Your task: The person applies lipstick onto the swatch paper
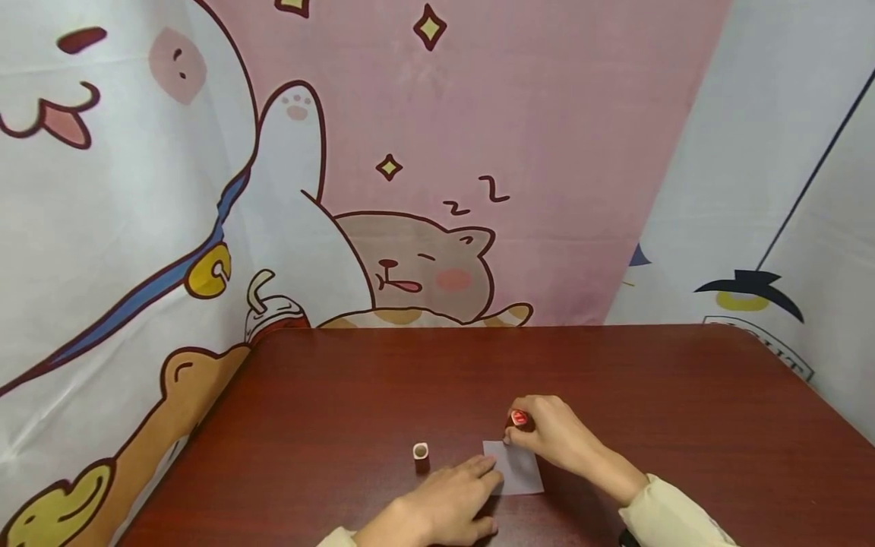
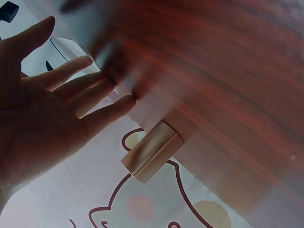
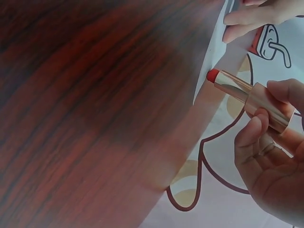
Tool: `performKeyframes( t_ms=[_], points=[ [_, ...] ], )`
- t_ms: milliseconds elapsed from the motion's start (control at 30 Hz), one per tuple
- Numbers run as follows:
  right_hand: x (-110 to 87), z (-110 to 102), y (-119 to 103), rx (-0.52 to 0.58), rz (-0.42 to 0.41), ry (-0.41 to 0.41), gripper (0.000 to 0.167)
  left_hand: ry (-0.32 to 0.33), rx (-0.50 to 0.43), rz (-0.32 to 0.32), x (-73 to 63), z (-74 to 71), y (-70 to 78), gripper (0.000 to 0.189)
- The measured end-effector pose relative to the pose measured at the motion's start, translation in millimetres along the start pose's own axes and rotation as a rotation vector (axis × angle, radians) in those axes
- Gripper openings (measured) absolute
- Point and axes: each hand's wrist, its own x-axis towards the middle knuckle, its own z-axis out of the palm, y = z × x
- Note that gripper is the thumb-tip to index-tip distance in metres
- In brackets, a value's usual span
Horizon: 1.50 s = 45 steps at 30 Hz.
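Lipstick (image 3: 259, 100) btwn R fingers (image 3: 248, 137)

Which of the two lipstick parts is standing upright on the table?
The cap, left of the paper, stands on the table; the other part, the lipstick with its red tip bared, is held in the right hand.

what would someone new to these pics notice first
Most likely the big cartoon backdrop, with a white animal filling the left of the head view and a sleeping bear behind the table's far edge. Next, the red-tipped lipstick held in the right hand, at the far edge of a small pale paper. A cap stands upright, left of the paper.
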Motion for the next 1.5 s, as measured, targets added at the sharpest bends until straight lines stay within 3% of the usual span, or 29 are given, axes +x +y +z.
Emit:
performKeyframes(
  t_ms=[1133,1500],
  points=[
    [-15.6,-1.2,-11.0,-0.01,-0.066,-0.011,0.01,0.012,0.039,0.009,1.9,2.6,0.4,0.058],
    [-20.5,-2.4,-15.3,0.041,-0.069,-0.062,0.013,-0.005,-0.004,-0.014,2.7,-0.7,1.6,0.057]
  ],
)
